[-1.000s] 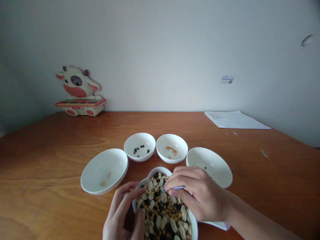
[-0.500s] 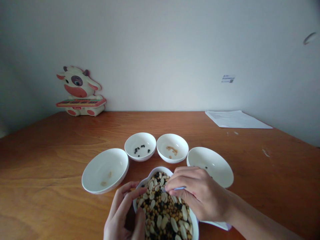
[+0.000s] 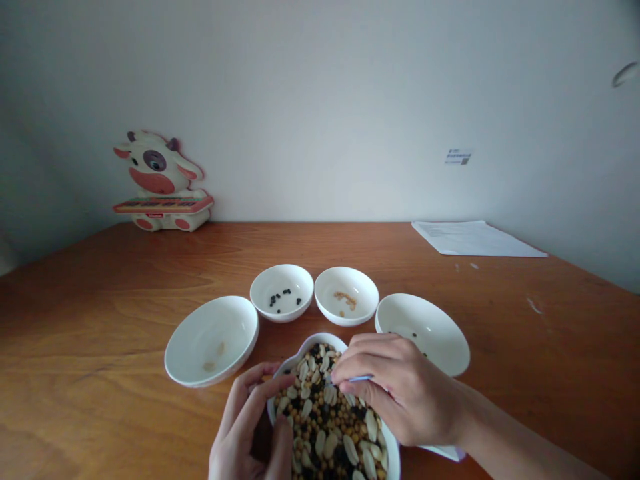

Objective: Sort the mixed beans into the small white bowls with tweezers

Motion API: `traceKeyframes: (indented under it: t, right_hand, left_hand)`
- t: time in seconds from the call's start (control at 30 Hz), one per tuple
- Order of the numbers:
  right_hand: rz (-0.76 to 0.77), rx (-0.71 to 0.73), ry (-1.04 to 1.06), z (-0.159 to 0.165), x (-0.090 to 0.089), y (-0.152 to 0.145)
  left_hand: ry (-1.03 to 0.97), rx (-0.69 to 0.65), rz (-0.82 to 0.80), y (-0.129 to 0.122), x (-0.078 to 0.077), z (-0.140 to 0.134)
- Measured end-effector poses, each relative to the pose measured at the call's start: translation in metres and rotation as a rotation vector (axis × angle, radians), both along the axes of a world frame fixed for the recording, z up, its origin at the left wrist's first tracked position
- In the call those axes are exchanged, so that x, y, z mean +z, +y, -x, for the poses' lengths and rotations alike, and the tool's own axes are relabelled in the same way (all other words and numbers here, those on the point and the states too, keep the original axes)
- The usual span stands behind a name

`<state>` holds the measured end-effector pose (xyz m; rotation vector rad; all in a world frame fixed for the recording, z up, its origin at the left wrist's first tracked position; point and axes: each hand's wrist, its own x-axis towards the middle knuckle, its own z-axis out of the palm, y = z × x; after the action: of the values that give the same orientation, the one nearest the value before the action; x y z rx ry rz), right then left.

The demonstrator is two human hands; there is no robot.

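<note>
A white bowl with a lobed rim [image 3: 395, 460] stands at the front, full of mixed peanuts [image 3: 351, 450], small yellow beans and black beans. My left hand [image 3: 250, 420] holds its left side, with index finger and thumb over the rim. My right hand [image 3: 395, 380] is above the bowl's right part, fingers pinched on a slim pale-blue tool [image 3: 361, 378]. Its tip is down among the beans and peanuts; most of it is hidden by my fingers, so its kind cannot be made out. A pale lilac-edged corner [image 3: 445, 452] shows beneath my right wrist.
Around the lobed bowl stand a white bowl [image 3: 185, 340] with a few pale pieces, a bowl [image 3: 260, 287] with black beans, a bowl [image 3: 323, 287] with tan bits, and a bowl [image 3: 450, 333] with dark beans. Behind are a cow toy keyboard [image 3: 163, 207] and paper sheets [image 3: 480, 239].
The whole view has shifted very slightly. Both hands keep nearly the same pose at the bowl, the right still pinching the tool.
</note>
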<state>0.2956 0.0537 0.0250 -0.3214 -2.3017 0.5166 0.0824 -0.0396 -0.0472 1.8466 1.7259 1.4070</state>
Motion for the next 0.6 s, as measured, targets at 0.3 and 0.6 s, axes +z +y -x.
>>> traceKeyframes:
  t: [0.3, 0.6]
  right_hand:
    - [0.005, 0.001, -0.010, 0.0000, -0.0020, 0.0004]
    - [0.007, 0.018, 0.008, 0.0004, -0.0002, 0.0011]
  left_hand:
    - [0.010, 0.006, -0.024, 0.0010, 0.0007, -0.0015]
    - [0.017, -0.017, -0.022, 0.0034, -0.0033, 0.0002]
